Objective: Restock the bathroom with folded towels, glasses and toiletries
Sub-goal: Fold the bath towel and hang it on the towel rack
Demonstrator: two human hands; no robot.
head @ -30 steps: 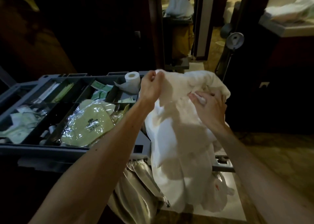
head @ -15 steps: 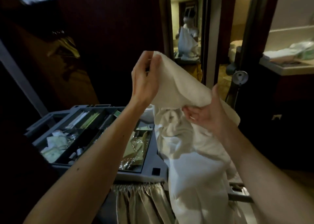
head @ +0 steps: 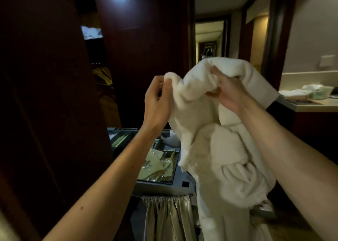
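Head view: we hold the white towel [head: 199,116] in the air over the right edge of the cart [head: 161,186]. Our left hand [head: 157,101] pinches one corner and our right hand [head: 227,92] grips a bunched fold. The top edge runs between them, the rest hanging down. The counter [head: 314,106] lies rightward, nearer our right hand.

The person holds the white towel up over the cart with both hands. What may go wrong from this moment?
1. The left hand only pinches a corner of the towel; it may slip and the towel could fall.
2. The right hand grips a bunched part, so the fold may come out uneven.
3. The hanging cloth lies close to the cart tray and might drag the wrapped packets.
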